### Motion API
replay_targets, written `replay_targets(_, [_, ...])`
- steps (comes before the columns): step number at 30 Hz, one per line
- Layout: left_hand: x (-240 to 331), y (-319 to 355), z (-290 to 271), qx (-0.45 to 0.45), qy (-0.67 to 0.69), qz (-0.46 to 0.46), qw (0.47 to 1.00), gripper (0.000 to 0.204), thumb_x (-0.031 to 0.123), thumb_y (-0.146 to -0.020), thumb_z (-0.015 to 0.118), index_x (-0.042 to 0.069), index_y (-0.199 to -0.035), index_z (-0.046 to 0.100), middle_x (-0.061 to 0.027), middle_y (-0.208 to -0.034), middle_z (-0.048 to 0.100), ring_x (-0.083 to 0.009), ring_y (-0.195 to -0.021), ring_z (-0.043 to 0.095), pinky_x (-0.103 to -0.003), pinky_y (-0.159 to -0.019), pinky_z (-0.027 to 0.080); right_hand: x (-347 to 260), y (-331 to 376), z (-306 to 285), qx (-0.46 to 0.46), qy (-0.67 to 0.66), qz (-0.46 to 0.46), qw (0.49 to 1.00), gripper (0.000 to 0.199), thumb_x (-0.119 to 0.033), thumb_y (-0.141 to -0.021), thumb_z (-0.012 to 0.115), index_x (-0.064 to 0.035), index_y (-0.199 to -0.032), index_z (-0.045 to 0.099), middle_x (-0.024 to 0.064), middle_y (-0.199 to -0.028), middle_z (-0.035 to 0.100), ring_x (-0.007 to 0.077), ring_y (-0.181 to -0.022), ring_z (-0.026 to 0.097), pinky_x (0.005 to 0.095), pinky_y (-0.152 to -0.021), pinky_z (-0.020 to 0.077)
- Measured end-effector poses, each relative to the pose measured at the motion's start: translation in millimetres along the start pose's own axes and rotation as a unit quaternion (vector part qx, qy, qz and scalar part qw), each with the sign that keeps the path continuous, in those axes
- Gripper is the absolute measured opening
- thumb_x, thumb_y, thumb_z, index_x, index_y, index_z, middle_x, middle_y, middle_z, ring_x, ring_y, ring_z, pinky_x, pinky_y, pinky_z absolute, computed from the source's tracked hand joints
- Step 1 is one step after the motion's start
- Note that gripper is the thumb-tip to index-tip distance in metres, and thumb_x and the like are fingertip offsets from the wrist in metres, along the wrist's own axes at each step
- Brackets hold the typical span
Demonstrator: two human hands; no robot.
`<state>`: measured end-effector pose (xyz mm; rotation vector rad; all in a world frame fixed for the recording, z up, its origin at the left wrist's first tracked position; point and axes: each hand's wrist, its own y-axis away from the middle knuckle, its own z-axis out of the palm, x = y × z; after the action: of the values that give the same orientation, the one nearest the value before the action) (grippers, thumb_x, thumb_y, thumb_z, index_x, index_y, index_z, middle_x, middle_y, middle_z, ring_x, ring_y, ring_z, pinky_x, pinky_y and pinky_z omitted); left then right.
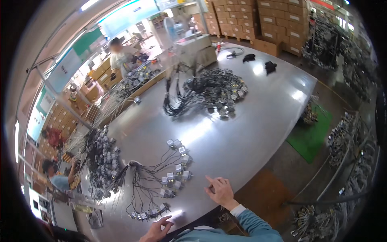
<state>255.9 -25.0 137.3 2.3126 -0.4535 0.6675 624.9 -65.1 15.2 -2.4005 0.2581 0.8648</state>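
Observation:
A fanned-out bundle of black cables (139, 181) lies on the metal table. Its cables end in small grey box-shaped parts (177, 171), several of which bear white labels and look like little motors. My right hand (221, 191) is above the table just right of these parts, fingers stretched and apart, holding nothing. Near the front edge is my left hand (158, 230), below a short row of the same parts (150, 212). Its thumb and forefinger are spread with nothing between them. The lower part of this hand runs out of the picture.
A dense heap of similar cabled parts (102, 161) lies along the left side. Another large pile (221, 90) sits farther back, beside a pale box-like unit (195, 48). Two black cloth-like items (271, 67) lie at the far right. Co-workers (121, 58) are at the left.

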Motion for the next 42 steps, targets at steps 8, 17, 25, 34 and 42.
replay_targets(8, [-19,25,46,-0.028,-0.198,0.147,0.969,0.045,0.019,-0.103,0.064,0.012,-0.147,0.06,-0.0242,-0.108,0.074,-0.0448,-0.092,0.072,-0.051,-0.079,0.058,-14,31,16,0.029,-0.105,0.007,0.994,0.054,-0.027,-0.092,0.078,-0.0105,-0.143,0.066,0.0032,-0.09,0.069,0.0276,-0.093,0.067,0.0439,-0.086,0.0519])
replay_targets(17, [-67,28,33,0.038,-0.304,0.196,0.932,0.034,0.014,-0.096,0.066,0.008,-0.129,0.062,-0.0107,-0.098,0.072,-0.0326,-0.093,0.069,-0.046,-0.082,0.054,10,0,6,0.061,-0.061,0.037,0.996,0.062,-0.024,-0.088,0.084,-0.008,-0.145,0.064,-0.0018,-0.083,0.064,0.0223,-0.091,0.064,0.0419,-0.085,0.05])
replay_targets(25, [-196,31,26,0.138,-0.376,0.32,0.859,0.024,0.01,-0.084,0.071,0.008,-0.106,0.061,-0.0084,-0.09,0.056,-0.0294,-0.083,0.057,-0.044,-0.073,0.047,4,2,12,0.009,0.005,0.026,1.0,0.069,-0.032,-0.091,0.082,-0.0106,-0.152,0.059,-0.0037,-0.086,0.065,0.0185,-0.093,0.064,0.0418,-0.092,0.0484])
replay_targets(34, [-203,17,25,0.185,-0.299,0.379,0.856,0.031,0.01,-0.072,0.072,0.009,-0.101,0.061,-0.009,-0.093,0.053,-0.0296,-0.086,0.056,-0.042,-0.075,0.045,3,8,17,0.002,0.05,-0.001,0.999,0.065,-0.03,-0.092,0.083,-0.011,-0.15,0.061,-0.004,-0.085,0.065,0.0164,-0.092,0.064,0.0406,-0.094,0.0475])
replay_targets(42, [-193,11,28,0.178,-0.29,0.385,0.858,0.031,0.012,-0.073,0.072,0.009,-0.102,0.061,-0.0092,-0.097,0.055,-0.0293,-0.089,0.057,-0.042,-0.078,0.046,2,1,15,-0.004,0.056,0.025,0.998,0.059,-0.028,-0.093,0.081,-0.01,-0.146,0.065,-0.0027,-0.082,0.063,0.0177,-0.089,0.063,0.0396,-0.091,0.0472])
